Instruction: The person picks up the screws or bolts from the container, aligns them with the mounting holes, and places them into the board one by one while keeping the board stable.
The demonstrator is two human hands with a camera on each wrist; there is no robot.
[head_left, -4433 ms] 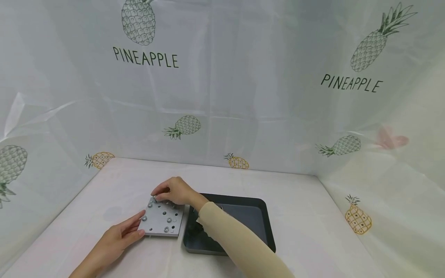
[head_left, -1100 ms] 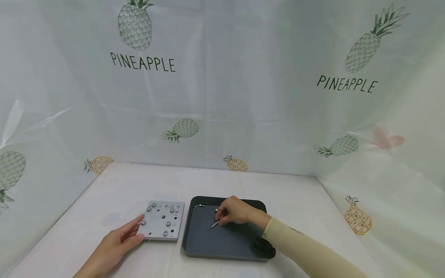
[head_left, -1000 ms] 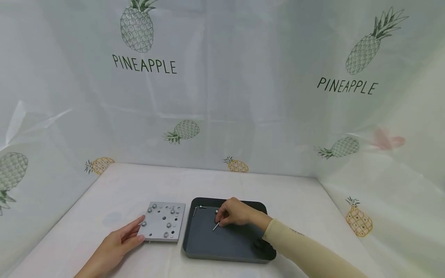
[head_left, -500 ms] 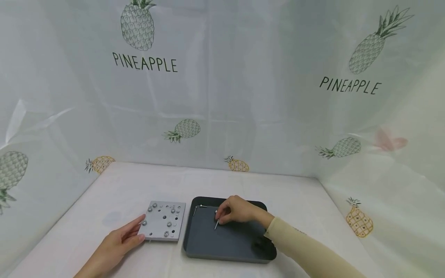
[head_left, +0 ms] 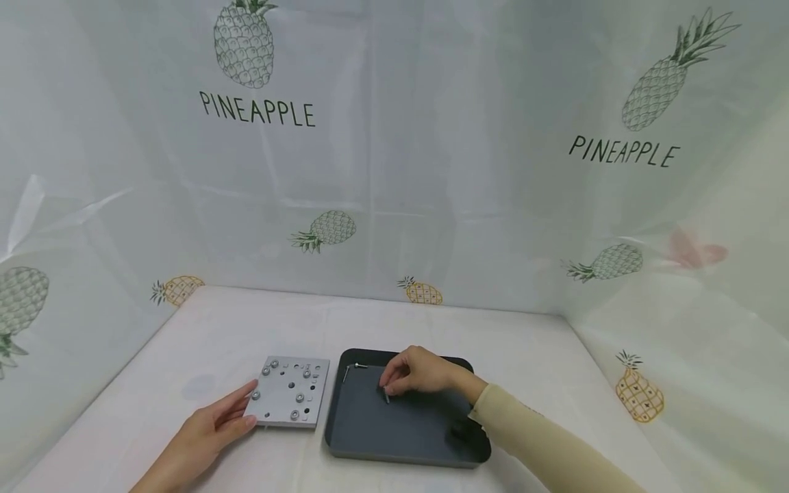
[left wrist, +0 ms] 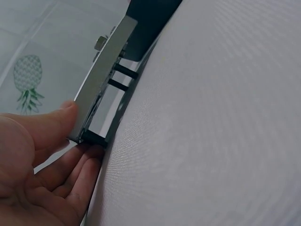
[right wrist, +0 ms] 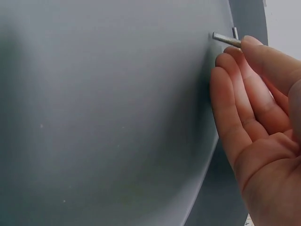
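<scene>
My left hand [head_left: 206, 428] holds the near left corner of a square metal plate [head_left: 277, 404], thumb against its edge. Several round screw heads and holes dot the plate's top. In the left wrist view, dark pegs [left wrist: 126, 71] stick out beneath the plate toward the table. Over the dark grey tray [head_left: 370, 448], my right hand [head_left: 422, 370] pinches a screw [right wrist: 225, 39] between thumb and fingertips. Its shank end points out past the thumb, while its head is hidden by the fingers. The other right fingers are loosely curled.
Two loose screws [head_left: 357, 365] lie in the tray's far left corner. The tray stands just right of the plate on a white-covered table [head_left: 246, 322]. Behind hangs a pineapple-printed sheet [head_left: 431, 171], which also closes off both sides.
My right hand has moved from the plate's far edge to the tray and pinches a screw there. Lately the screw has turned, showing less of its shank. My left hand stays at the plate.
</scene>
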